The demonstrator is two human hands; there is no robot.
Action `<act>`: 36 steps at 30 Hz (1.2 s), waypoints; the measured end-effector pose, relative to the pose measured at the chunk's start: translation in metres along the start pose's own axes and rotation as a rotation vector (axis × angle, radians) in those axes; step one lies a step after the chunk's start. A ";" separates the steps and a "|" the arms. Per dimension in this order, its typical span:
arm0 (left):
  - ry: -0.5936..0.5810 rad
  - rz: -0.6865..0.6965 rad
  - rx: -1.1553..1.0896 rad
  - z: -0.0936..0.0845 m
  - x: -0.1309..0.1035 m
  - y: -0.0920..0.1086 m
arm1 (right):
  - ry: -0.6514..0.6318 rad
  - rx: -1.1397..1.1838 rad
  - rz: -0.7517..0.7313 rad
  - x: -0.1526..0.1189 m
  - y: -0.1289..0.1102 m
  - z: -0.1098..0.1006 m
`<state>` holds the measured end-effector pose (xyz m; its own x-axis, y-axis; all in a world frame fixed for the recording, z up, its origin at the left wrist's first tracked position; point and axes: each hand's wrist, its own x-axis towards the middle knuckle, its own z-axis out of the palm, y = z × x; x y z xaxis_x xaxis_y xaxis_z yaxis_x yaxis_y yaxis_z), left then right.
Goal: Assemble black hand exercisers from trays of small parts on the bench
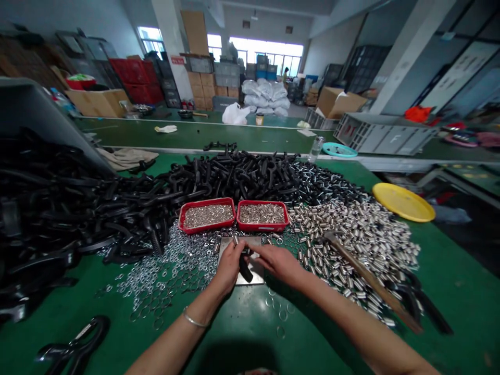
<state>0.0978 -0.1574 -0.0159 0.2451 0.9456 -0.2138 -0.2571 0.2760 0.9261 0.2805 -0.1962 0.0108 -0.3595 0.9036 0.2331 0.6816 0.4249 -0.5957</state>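
Note:
My left hand (229, 264) is closed around a curved black handle-like part (246, 272). A small ribbed metal piece (236, 239) shows at the top of its fingers. My right hand (279, 261) meets the left from the other side, its fingers pressed together at the upper end of the black part. What those fingertips pinch is too small and hidden to make out. Both hands are over a flat metal plate (255, 278) on the green table. Just beyond them stand two red trays, the left tray (207, 228) and the right tray (262, 227), filled with small metal pieces.
Black handle parts (242, 174) are heaped behind the trays and far to the left. Loose rings and nuts (175, 265) spread left of the plate. Metal sleeves (351, 229) lie rightward, with a wooden-handled hammer (371, 281) across them. A yellow lid (403, 202) sits at the right edge.

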 end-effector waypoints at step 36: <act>-0.256 -0.181 -0.434 -0.028 0.018 -0.015 | 0.355 0.357 0.250 0.008 0.019 -0.038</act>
<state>0.0799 -0.1396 -0.0418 0.5280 0.8188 -0.2254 -0.5387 0.5281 0.6564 0.3148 -0.1785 0.0311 0.0639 0.9637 0.2593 0.4387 0.2063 -0.8747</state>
